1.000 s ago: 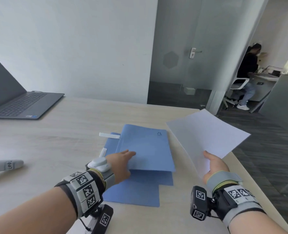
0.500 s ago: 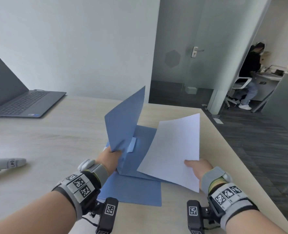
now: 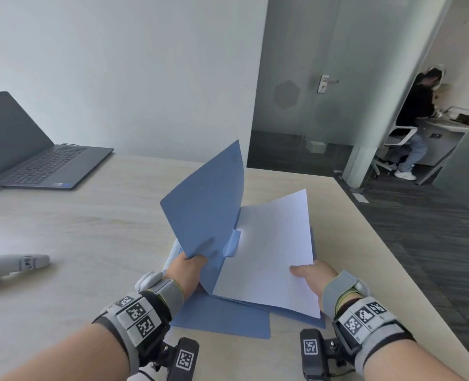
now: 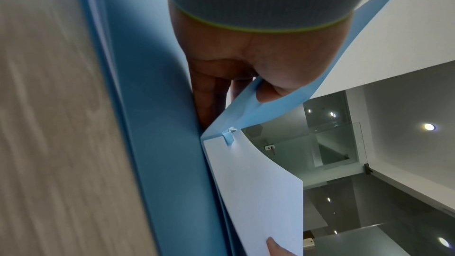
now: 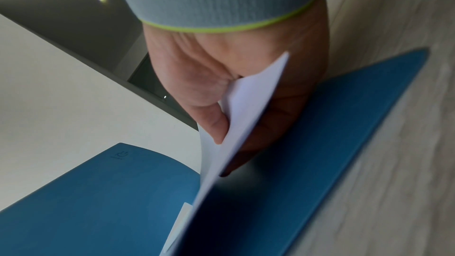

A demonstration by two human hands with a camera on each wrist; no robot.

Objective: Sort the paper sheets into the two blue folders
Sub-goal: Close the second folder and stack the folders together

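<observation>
Two blue folders lie stacked on the table's right half. My left hand (image 3: 190, 266) pinches the near edge of the upper folder's front cover (image 3: 208, 204) and holds it raised almost upright; the wrist view shows thumb and fingers on the cover (image 4: 248, 110). My right hand (image 3: 309, 273) pinches the near right corner of a white paper sheet (image 3: 271, 251), thumb on top, and the sheet lies slanted over the open folder's inside, its left edge against the spine by a small blue clip (image 3: 232, 243). The sheet (image 5: 246, 116) curves above the back cover (image 5: 320, 153). The lower folder (image 3: 228, 320) lies flat, shut.
An open dark laptop (image 3: 35, 158) sits at the table's far left. A white handheld device (image 3: 11, 266) lies at the left edge. The table's right edge (image 3: 409, 273) runs close beside my right hand. A person sits at a desk beyond the glass partition (image 3: 417, 116).
My left hand lifted the upper folder's cover from flat to nearly upright. My right hand carried the sheet leftward from beyond the table edge and lowered it onto the open folder.
</observation>
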